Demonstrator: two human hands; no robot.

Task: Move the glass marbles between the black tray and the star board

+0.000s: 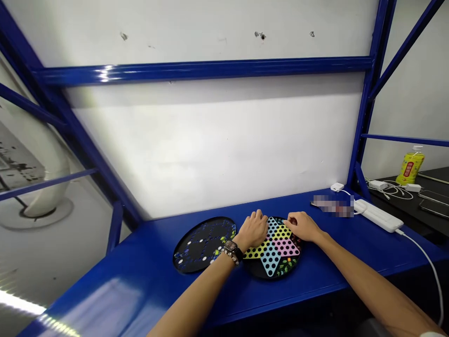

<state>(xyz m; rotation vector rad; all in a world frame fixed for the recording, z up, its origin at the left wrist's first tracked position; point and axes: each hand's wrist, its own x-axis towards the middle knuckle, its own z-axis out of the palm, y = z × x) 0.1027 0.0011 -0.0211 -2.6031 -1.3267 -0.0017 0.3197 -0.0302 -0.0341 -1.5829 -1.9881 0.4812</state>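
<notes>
Blue, glossy: one table [154, 269], its front edge nearest us.

Item, one round game board [271, 260], black, printed with a many-coloured star of dark holes; it lies flat on the table, right of centre. We judge it light, stiff and rather smooth, and liable to slide if pushed; we would hold it at opposite sides of the rim, keeping it level.

Item, one left hand [252, 228], palm down over the board's upper left, fingers bent; we cannot tell whether anything is beneath them. On its wrist, a dark watch [231, 245].

Item, one right hand [302, 225], fingers curled at the board's upper right edge; we cannot tell whether the fingertips pinch anything.

Item, one round black tray [195, 261], just left of the board, with blue and yellow-green markings.

Farther right: one white power strip [380, 216], and a small white charger [337, 186] beyond it.

Farthest: one yellow bottle [411, 166] at right, one blue frame [210, 71] and the white wall panel [224, 145] behind it.
</notes>
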